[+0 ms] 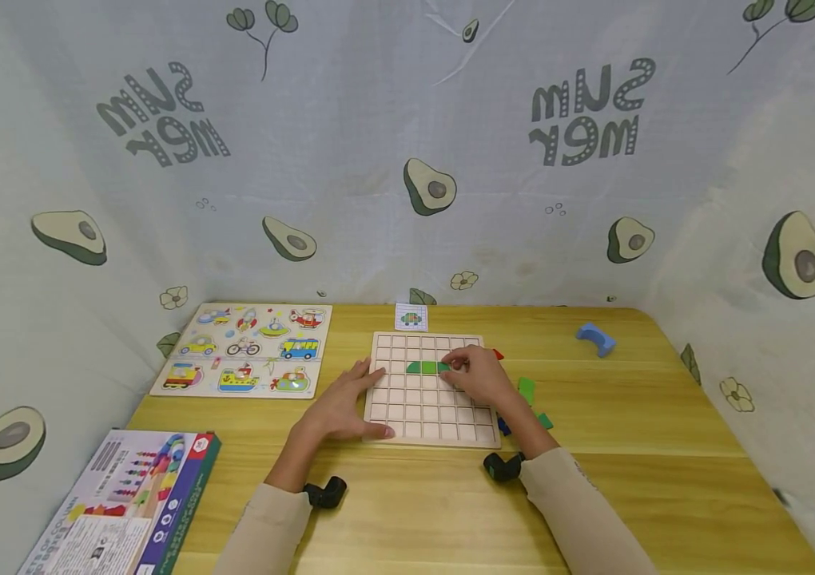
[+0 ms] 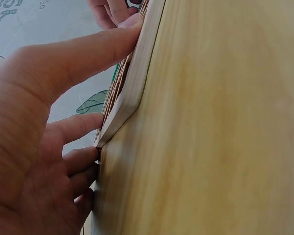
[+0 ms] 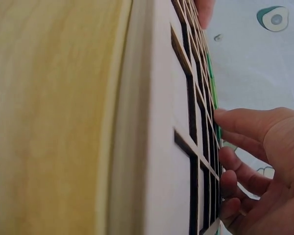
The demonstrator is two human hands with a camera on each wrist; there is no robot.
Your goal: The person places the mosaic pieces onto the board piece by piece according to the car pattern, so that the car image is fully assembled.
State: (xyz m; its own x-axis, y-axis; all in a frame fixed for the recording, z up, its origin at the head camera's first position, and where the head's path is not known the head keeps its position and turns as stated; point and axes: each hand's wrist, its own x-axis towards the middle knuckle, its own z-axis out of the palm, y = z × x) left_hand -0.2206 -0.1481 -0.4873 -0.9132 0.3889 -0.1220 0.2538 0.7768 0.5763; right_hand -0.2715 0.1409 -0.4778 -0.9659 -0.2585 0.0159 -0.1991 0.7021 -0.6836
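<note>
The left hand (image 1: 341, 406), fingers spread and uncurled, rests against the left edge of the gridded board (image 1: 431, 414). Farther off, the right hand (image 1: 481, 375), the nearer to the green row (image 1: 428, 367), seems to pinch its end piece (image 1: 443, 368) between thumb and finger. The row's long axis runs leftward from those fingertips. Beyond both hands lies a picture card (image 1: 411, 318).

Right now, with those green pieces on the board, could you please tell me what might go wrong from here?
The right hand pinches the end green piece of a short row; a nudge could knock its neighbours askew. The left hand touches the board at its edge; if it eases off, the board might slide. The loose bright green block lies close to the right forearm, which could sweep it away.
</note>
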